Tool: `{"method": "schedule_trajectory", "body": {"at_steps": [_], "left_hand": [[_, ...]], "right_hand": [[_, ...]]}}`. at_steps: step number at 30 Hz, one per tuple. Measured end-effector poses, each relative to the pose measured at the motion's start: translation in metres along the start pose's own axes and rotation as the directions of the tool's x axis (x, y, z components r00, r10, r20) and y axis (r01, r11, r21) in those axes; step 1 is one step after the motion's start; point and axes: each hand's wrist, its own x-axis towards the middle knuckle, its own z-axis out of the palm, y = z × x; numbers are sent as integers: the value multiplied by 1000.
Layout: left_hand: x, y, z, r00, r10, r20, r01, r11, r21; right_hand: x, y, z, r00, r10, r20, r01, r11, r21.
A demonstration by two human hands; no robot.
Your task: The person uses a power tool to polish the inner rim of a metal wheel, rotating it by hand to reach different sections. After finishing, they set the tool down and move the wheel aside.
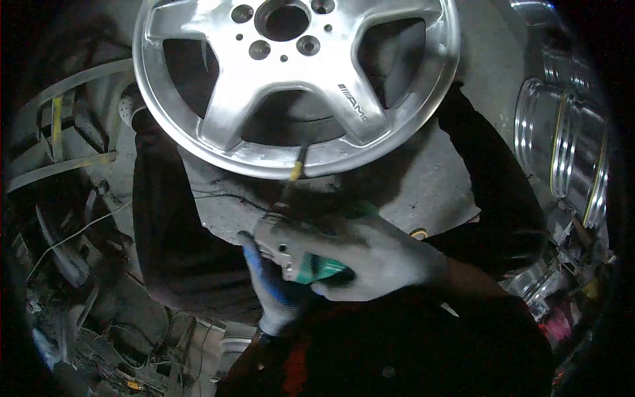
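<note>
A silver alloy wheel [231,112] with AMG lettering on one spoke lies in front of me, face up. My right hand [390,258], in a whitish work glove, is wrapped round a green-bodied die grinder [317,268] with a grey metal head. Under the head, my left hand [274,291] in a glove with a blue palm grips the front of the tool, its lower fingers hidden. From the head a thin shaft with a yellow band [296,171] reaches forward, and its dark, blurred tip overlaps the near rim of the wheel.
My legs in dark trousers [169,225] bend on both sides of the wheel. More polished rims [555,139] stand at the right. A metal frame [59,132] with yellow marks is at the left, above scrap parts and cables [126,344]. A thin cord [86,228] crosses the floor.
</note>
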Motion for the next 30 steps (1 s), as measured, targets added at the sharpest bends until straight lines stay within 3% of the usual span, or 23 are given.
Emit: {"method": "schedule_trajectory", "body": {"at_steps": [2,4,7,9,12,14,17,19,20,21,22,24,26,28,30], "left_hand": [[-1,-10,3,989,-75,130,67,995,67],[-1,-9,5,989,-73,125,68,997,39],[0,-1,10,991,-60,118,60,998,1],[2,16,8,1000,-26,-12,25,998,-57],[5,34,2,997,78,0,-78,996,43],[5,35,5,996,82,-17,-80,993,90],[5,21,10,998,36,-52,-32,997,66],[1,7,11,993,-107,43,104,992,69],[0,-1,9,993,-108,42,105,992,62],[0,-11,7,997,37,69,-60,931,360],[0,-15,7,976,167,139,-217,756,617],[-1,-6,14,981,118,151,-183,808,560],[0,6,24,999,-39,7,38,991,125],[-1,20,29,1000,-3,13,1,993,119],[2,31,16,1000,20,-5,-19,999,45]], "right_hand": [[-3,-6,-19,1000,-11,0,11,1000,-15],[-2,-5,-20,998,41,52,-43,998,45],[5,2,-7,997,-53,-62,56,998,37],[25,5,3,985,37,169,-57,992,112],[46,11,20,995,-80,56,70,983,167],[45,11,19,994,-97,41,92,990,110],[25,4,0,998,-33,61,23,988,152],[8,1,-8,999,32,11,-33,997,71],[6,0,-14,999,34,17,-35,997,68],[6,-2,-21,999,31,-16,-29,994,108],[7,-2,-25,998,27,-51,-19,989,148],[10,1,-21,999,3,-46,3,991,131],[20,3,-15,998,-25,-52,32,992,124],[34,4,-11,980,53,190,-107,952,286],[39,9,0,993,-14,115,-17,964,267]]}}
